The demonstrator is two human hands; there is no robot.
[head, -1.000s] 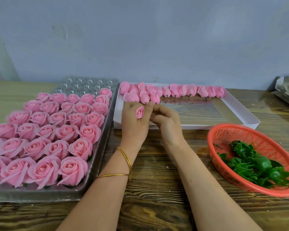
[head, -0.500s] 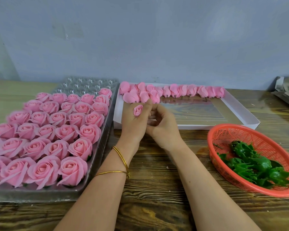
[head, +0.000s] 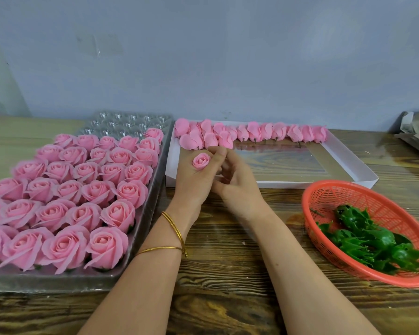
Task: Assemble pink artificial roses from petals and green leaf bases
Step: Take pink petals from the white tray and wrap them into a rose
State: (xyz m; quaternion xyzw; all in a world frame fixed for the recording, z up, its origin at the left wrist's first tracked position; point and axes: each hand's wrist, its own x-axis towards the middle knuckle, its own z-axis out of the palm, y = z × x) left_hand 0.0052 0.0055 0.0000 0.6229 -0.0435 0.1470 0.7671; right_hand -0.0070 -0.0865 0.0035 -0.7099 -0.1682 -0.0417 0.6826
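While the left hand (head: pixel 192 182) pinches the pink bud (head: pixel 201 161) upright and the right hand (head: pixel 238 188) curls against it, grip unclear, the green leaf bases (head: pixel 370 240) lie in the basket (head: pixel 311 201) to the right, nearer that hand.

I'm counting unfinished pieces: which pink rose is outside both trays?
The small pink rosebud gripped by the left hand; the rest sit in the clear plastic tray or white cardboard tray.

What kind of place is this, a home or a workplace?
Probably a small handicraft workshop, though a home bench is possible: a plastic tray holds rows of finished pink roses, an orange basket holds green leaf bases, and the left hand grips one small rose.
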